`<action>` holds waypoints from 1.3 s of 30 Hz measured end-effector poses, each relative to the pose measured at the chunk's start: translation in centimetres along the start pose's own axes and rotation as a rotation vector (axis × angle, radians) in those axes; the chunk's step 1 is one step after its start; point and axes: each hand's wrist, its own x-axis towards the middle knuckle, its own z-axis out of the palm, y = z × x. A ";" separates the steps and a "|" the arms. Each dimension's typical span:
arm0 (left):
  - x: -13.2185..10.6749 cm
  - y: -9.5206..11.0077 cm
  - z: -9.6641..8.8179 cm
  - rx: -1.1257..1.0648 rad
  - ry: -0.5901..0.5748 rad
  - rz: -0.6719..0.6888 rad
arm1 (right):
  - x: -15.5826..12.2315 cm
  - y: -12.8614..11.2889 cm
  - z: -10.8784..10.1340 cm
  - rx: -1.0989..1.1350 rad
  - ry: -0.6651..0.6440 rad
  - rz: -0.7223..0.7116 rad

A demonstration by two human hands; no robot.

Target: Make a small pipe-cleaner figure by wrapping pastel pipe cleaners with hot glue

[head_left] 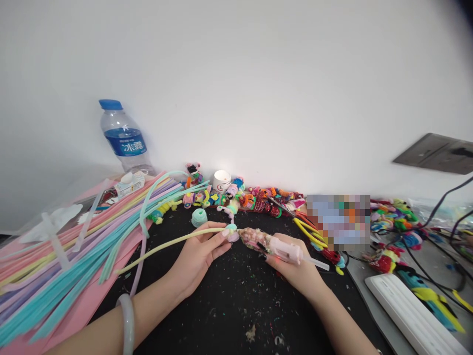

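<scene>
My left hand (197,256) pinches a small pastel pipe-cleaner piece (231,231) with a long yellow pipe cleaner (166,245) trailing off to the left. My right hand (295,268) grips a pink glue gun (275,245), its crusted nozzle touching the pastel piece. Both hands hover just above a black mat (229,305) speckled with scraps. A pale bangle (127,323) sits on my left wrist.
A fan of pastel pipe cleaners (66,256) lies on pink sheets at left. A water bottle (125,140) stands by the wall. Finished colourful figures (254,197), a white jar (221,180), yellow-handled scissors (308,229), cables and a white keyboard (410,310) fill the right.
</scene>
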 end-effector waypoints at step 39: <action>-0.2 0.0 0.0 -0.052 -0.016 -0.033 | -0.2 0.6 0.2 -0.118 0.034 -0.033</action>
